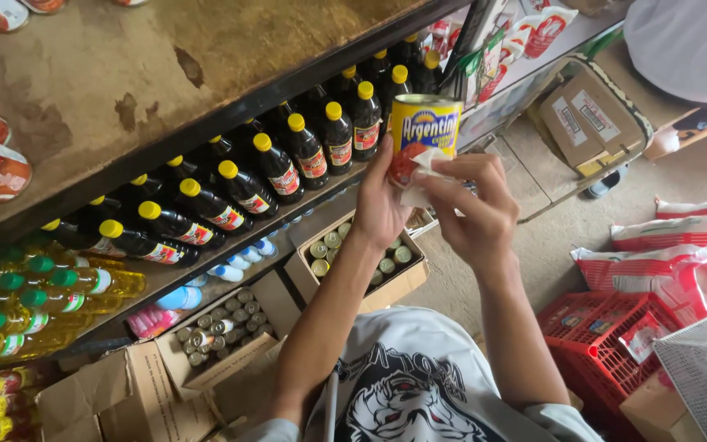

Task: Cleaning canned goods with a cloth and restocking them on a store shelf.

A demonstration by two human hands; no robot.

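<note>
The left hand (380,206) is raised in front of the shelf and wraps around a yellow-and-red tin can (424,131), holding it upright from behind with the palm against its side. The right hand (472,209) is pinched on a small white cloth (425,168) and presses it against the lower front of the can, fingers bent over the fabric. So the can sits between the two hands, just in front of the shelf edge.

Directly behind it, a row of dark bottles with yellow caps (276,168) runs along the dark shelf (206,131). Further left stand bottles of yellow oil with green caps (34,303). Below the hands, two open cardboard boxes hold more cans seen from above: one box (362,258) just under the left wrist, another (218,336) nearer the left elbow. To the right, on the floor, lie red-and-white sacks (681,262) and a red plastic crate (607,327).
</note>
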